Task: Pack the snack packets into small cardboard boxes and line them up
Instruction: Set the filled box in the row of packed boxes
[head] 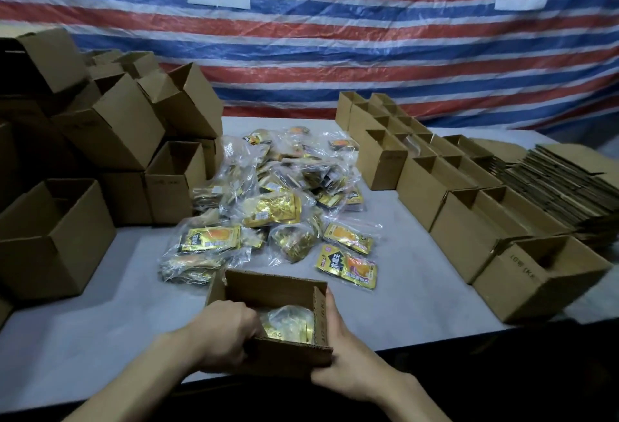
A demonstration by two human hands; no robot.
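Note:
A small open cardboard box [278, 291] stands at the table's near edge. Inside it lies a bagged gold snack packet [288, 324]. My left hand [224, 334] grips the box's left wall, fingers curled over the rim into the box. My right hand [341, 358] holds the right wall and the near right corner, thumb along the side. Just beyond the box lies a heap of snack packets [268, 193] in clear bags. Loose yellow packets [348, 265] lie to the right of the heap.
Open cardboard boxes [110, 133] are stacked at the left. A diagonal row of open small boxes [469, 230] runs along the right, with flat folded cartons [569, 180] behind it. A striped tarp [335, 53] with two paper signs hangs behind the grey table [418, 287].

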